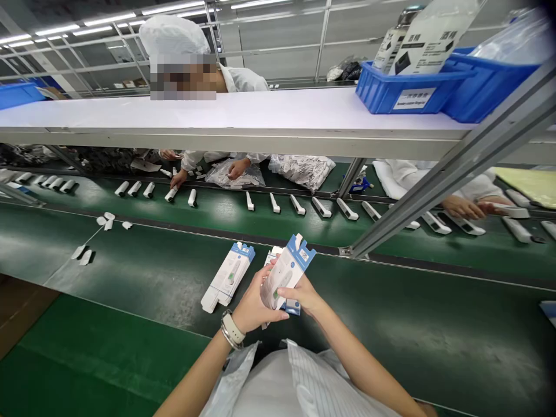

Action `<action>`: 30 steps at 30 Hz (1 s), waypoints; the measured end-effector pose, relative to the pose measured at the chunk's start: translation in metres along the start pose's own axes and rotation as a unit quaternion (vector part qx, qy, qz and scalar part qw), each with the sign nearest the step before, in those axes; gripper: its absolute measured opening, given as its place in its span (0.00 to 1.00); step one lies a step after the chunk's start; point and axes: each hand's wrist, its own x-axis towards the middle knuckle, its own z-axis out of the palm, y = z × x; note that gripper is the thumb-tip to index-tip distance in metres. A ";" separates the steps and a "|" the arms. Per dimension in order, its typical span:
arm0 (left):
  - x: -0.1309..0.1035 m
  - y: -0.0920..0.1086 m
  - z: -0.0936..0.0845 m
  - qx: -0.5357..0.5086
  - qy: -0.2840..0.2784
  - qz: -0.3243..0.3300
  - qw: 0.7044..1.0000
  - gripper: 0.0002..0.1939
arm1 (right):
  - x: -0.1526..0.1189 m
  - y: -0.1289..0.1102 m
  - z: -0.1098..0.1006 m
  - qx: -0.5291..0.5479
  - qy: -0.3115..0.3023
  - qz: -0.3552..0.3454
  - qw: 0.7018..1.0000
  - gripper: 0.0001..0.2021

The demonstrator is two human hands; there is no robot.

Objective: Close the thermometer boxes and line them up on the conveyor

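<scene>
Between my two hands is a white and blue product carton (290,267), tilted, with its blue end flaps standing open at the top. My left hand (252,304), with a pale-strapped watch at the wrist, is closed round the carton's left side. From the right, my right hand (303,294) grips its lower right part, thumb on the printed face. Another carton (292,307) shows partly behind and below the held one; most of it is hidden. To the left, a flattened carton (229,278) lies on the green work surface, flaps spread.
Beyond a dark rail, a green conveyor (221,211) carries several white handheld devices (321,207). Co-workers' hands (238,168) work across it. A metal post (438,168) slants at right under a white shelf (260,113) with blue bins (403,90). White scraps (105,220) lie at left.
</scene>
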 end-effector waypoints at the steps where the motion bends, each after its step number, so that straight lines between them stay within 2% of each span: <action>1: 0.000 0.005 0.004 -0.012 0.008 -0.003 1.000 0.53 | 0.001 -0.003 0.003 0.012 -0.005 0.003 1.000 0.35; 2: 0.000 0.007 0.007 -0.024 0.020 -0.006 0.999 0.52 | 0.002 -0.004 0.005 0.013 0.018 0.004 1.000 0.33; 4: 0.002 0.007 0.010 -0.057 0.030 -0.013 0.998 0.45 | 0.001 -0.002 0.005 -0.002 0.099 0.010 0.995 0.27; 7: 0.002 0.003 0.015 -0.114 0.005 -0.043 0.993 0.25 | 0.001 0.005 0.004 -0.021 0.231 0.021 0.973 0.21; 8: 0.002 0.001 0.017 -0.120 -0.001 -0.052 0.991 0.20 | 0.001 0.006 0.003 -0.024 0.250 0.023 0.968 0.20; 10: 0.001 -0.002 0.021 -0.087 0.021 -0.050 0.995 0.15 | 0.002 0.006 0.004 -0.031 0.257 0.008 0.966 0.21; 13: -0.002 -0.005 0.029 0.063 0.092 0.026 0.993 0.19 | 0.001 -0.002 0.010 0.005 0.248 -0.050 0.967 0.21; 16: -0.004 -0.009 0.040 0.206 0.149 0.095 0.963 0.30 | -0.002 -0.012 0.022 0.064 0.265 -0.069 0.960 0.20; 18: -0.006 -0.012 0.047 0.250 0.173 0.113 0.946 0.35 | -0.005 -0.016 0.031 0.081 0.287 -0.075 0.952 0.20; 20: -0.009 -0.012 0.052 0.253 0.173 0.127 0.943 0.37 | -0.008 -0.018 0.037 0.084 0.313 -0.090 0.942 0.18; 22: -0.012 -0.010 0.052 0.209 0.139 0.138 0.958 0.38 | -0.011 -0.018 0.040 0.072 0.336 -0.108 0.933 0.16; 25: -0.013 0.000 0.042 0.064 0.073 0.119 0.988 0.34 | -0.015 -0.018 0.039 0.024 0.334 -0.130 0.933 0.14; 27: -0.010 0.014 0.031 -0.056 0.059 0.086 0.993 0.29 | -0.018 -0.020 0.036 -0.039 0.295 -0.150 0.943 0.12; 30: -0.005 0.043 0.018 -0.206 0.050 0.055 0.976 0.25 | -0.026 -0.023 0.032 -0.162 0.227 -0.192 0.941 0.12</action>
